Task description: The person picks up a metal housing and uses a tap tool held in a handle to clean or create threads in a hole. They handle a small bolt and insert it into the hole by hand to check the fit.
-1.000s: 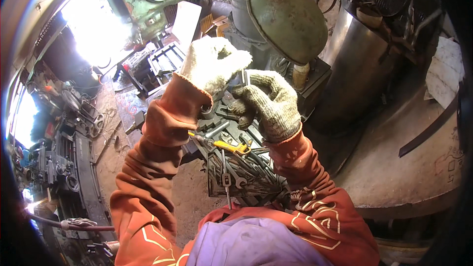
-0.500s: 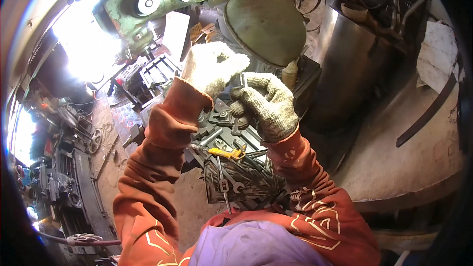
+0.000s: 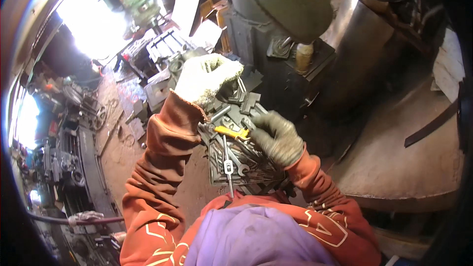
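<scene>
My left hand, in a brightly lit knit glove, is raised over the cluttered bench. It pinches a slim metal piece that sticks out below the fingertips. Lower and to the right, my right hand, in a dirtier glove, is slightly blurred, its fingers drawn together at the tool pile. A small grey metal piece shows at its fingertips; whether they grip it is unclear. Just left of them lies a yellow-handled tool. A tap wrench and an open-ended spanner rest on the tray of rods nearer me.
A green machine stands at the far left, with a rounded green cover to its right. Below that cover is a small bottle. A large curved metal sheet fills the right side. Machinery lines the left.
My hands have parted: the right has dropped from beside the left down to the tool pile. The left stays raised with the slim metal piece. The view has shifted, so the green machine sits higher.
</scene>
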`<state>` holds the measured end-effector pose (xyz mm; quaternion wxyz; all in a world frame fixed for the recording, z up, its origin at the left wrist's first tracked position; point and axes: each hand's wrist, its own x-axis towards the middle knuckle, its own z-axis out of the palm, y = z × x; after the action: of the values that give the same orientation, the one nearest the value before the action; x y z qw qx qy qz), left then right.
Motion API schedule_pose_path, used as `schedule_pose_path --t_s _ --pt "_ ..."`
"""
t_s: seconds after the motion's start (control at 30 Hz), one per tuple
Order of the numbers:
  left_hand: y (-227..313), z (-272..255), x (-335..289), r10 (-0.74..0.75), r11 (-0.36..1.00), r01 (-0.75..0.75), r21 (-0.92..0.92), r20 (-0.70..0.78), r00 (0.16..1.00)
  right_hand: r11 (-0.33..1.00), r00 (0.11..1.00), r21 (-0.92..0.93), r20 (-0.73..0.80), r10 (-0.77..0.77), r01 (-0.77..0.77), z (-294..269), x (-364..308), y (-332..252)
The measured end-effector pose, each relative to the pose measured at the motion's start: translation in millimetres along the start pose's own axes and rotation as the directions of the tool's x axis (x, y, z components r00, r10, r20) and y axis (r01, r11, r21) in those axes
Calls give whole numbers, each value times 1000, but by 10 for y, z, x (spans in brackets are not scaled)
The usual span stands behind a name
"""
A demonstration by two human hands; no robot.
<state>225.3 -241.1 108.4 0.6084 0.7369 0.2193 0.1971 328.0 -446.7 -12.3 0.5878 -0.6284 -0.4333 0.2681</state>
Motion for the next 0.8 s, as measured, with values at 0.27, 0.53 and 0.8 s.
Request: schedule_pose_path --t_s 0.27,0.53,0.8 --pt "-356 -185 -261 -35 995 35 -88 9 999 791 949 -591 311 40 161 234 -529 356" --pt "-500 -177 -800 181 957 -200 208 106 978 908 931 -226 -11 -365 353 561 55 -244" --pt "-912 -1276 -868 464 885 -423 197 -272 843 969 967 -113 -106 -230 218 1178 736 -508"
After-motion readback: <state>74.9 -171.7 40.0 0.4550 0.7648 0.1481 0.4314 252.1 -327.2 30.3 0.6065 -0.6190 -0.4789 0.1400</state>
